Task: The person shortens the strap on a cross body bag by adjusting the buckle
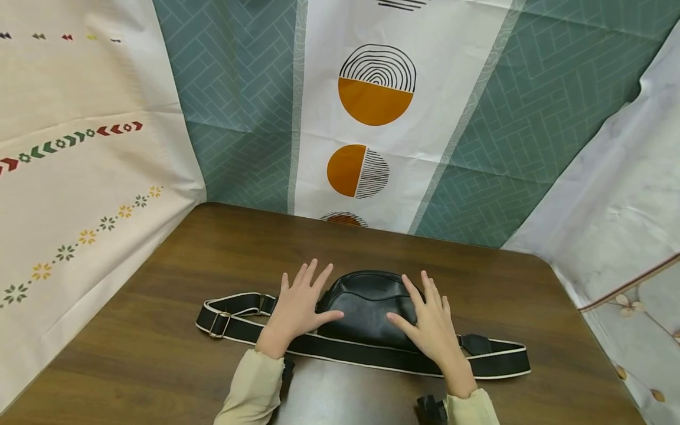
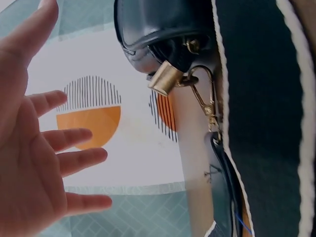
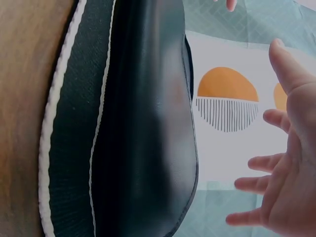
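Observation:
A black leather belt bag (image 1: 366, 313) stands on the wooden table, its wide black strap (image 1: 361, 353) with white edging looped round in front of it. My left hand (image 1: 298, 307) hovers over the bag's left end, fingers spread and holding nothing. Over the right end is my right hand (image 1: 432, 324), likewise spread and empty. In the left wrist view, a gold clasp (image 2: 205, 96) joins the bag's end to the strap fitting. The right wrist view shows the bag's smooth front (image 3: 153, 123) beside the strap.
A metal strap buckle (image 1: 219, 324) lies at the left, and a black leather strap tab (image 1: 475, 344) at the right. Behind the wooden table (image 1: 239, 236) hangs a green and white patterned cloth (image 1: 239, 106). Pale cloths flank both sides.

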A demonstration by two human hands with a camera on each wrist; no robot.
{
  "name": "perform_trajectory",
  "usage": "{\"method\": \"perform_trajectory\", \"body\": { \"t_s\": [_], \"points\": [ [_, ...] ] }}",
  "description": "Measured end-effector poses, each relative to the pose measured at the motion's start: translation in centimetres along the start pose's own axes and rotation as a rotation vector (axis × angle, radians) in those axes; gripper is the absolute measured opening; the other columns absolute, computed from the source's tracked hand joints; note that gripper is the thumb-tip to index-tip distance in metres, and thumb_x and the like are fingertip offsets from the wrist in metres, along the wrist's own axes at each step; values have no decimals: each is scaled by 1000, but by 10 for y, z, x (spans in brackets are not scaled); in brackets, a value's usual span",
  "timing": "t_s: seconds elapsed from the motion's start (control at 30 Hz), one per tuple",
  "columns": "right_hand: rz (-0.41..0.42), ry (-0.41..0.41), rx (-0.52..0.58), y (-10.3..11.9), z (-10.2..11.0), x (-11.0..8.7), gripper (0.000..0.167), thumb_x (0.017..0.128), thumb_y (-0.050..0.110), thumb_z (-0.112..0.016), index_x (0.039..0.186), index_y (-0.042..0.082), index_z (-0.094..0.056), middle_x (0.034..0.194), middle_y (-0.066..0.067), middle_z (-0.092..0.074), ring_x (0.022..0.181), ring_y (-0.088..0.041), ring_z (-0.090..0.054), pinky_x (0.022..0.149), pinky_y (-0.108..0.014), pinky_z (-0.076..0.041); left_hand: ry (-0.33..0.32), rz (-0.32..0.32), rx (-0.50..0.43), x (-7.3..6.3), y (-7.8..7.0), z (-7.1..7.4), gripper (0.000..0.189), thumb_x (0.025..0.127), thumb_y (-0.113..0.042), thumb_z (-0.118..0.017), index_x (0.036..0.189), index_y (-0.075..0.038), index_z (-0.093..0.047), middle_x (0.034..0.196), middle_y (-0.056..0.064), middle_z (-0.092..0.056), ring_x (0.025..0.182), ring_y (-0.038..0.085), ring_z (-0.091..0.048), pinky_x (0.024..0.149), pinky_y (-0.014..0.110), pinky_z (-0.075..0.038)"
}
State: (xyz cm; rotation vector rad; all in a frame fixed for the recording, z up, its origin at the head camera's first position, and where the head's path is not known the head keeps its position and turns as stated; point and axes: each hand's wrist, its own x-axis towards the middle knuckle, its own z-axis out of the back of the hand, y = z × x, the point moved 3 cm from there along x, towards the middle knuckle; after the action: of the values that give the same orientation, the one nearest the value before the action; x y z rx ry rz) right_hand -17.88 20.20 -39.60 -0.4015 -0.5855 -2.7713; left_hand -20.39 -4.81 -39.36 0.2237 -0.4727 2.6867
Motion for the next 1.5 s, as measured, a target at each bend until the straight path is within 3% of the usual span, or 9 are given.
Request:
{"method": "perform_trajectory", "body": {
  "t_s": [0.57, 0.93, 1.23, 1.5],
  "points": [
    [77, -75, 167, 5, -3, -1, 66, 79, 32, -68, 133, 7, -40, 139, -19, -27, 124, -37, -26, 92, -61, -20, -60, -49, -47, -12, 20, 5, 78, 77, -51, -61, 137, -10, -35, 132, 18, -39, 116, 33, -42, 91, 57, -29],
    [121, -99, 216, 7, -4, -3, 60, 79, 25, -69, 129, 3, -45, 133, -18, -37, 118, -34, -36, 87, -58, -30, -62, 55, 2, -20, 41, 14, 70, 78, -50, -60, 129, -4, -46, 124, 19, -47, 112, 34, -45, 87, 52, -35],
    [144, -87, 225, 10, -6, -1, 58, 78, 23, -70, 127, 2, -46, 131, -19, -39, 117, -34, -38, 86, -58, -32, -143, 44, 35, -29, 58, 22, 56, 78, -46, -63, 115, -3, -59, 108, 15, -55, 100, 32, -51, 80, 51, -38],
    [150, -74, 222, 12, -9, -1, 56, 78, 22, -70, 126, 3, -48, 130, -18, -40, 118, -33, -37, 86, -58, -32, -160, 69, 34, -37, 72, 28, 51, 78, -43, -63, 109, -2, -62, 103, 14, -56, 97, 32, -52, 76, 51, -39]
  ]
}}
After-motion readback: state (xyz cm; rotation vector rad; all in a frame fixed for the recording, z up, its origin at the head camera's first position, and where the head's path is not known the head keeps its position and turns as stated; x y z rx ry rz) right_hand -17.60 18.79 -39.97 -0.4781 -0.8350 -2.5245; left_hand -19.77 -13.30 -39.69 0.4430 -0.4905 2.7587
